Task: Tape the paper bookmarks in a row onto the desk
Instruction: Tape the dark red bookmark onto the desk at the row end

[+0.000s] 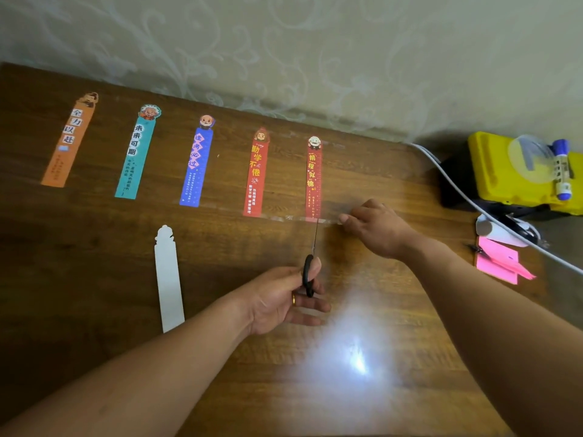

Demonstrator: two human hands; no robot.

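Five colourful bookmarks lay in a row across the upper half of the frame on the wooden tabletop [94,263]: an orange bookmark [67,143] at far left, then a teal bookmark [135,156], a blue bookmark [197,165], and two red ones, the left red bookmark [256,175] and the right red bookmark [313,181], near the centre. A strip of clear tape [284,218] ran sideways over the lower ends of both red bookmarks and on to the right.

The right hand [375,228], just right of centre, had its fingers curled and gripped the tape's right end, just beside the right red bookmark's lower corner. The left hand [284,298], below centre, grasped black-handled scissors [310,266]; the blades pointed up the frame, their tip reaching the tape directly beneath the right red bookmark. Whether the blades were parted could not be told.

A white bookmark [168,282] lay blank side up at lower left of centre, well apart from both hands.

At the right edge sat a yellow box [492,181] carrying a tape roll [530,159] and a blue-capped marker [563,168], with pink notes [498,260] and a grey cable [473,203] below.
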